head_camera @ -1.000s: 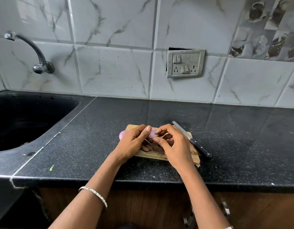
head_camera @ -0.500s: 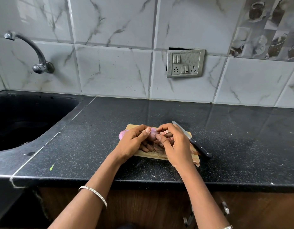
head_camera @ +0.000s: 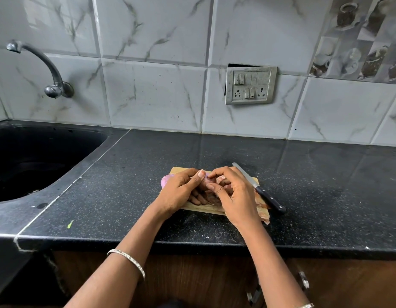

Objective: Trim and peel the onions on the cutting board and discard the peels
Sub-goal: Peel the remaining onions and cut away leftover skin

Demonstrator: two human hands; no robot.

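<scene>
My left hand curls round the onion I am working on, thumb laid over its top. My right hand pinches at its skin with thumb and forefinger. The two hands meet over the middle of the wooden cutting board, and they hide most of the bulb, so I cannot tell how much skin is left on it. The bared flesh is likely slippery, and a hard tug on a stubborn strip could squirt the onion out of my grip and send it off the board. A second, peeled onion lies at the board's left edge just beside my knuckles, and a nudge might roll it onto the black countertop toward the sink. The knife lies just beside my right hand, blade on the board and handle hanging off its right edge. I could catch it with my wrist and knock it off the board. Loose peels are heaped at the near right corner and may scatter when I gather them. I can read no writing anywhere: the switch plate on the tiles shows no legible marking, and the knife shows no brand.
</scene>
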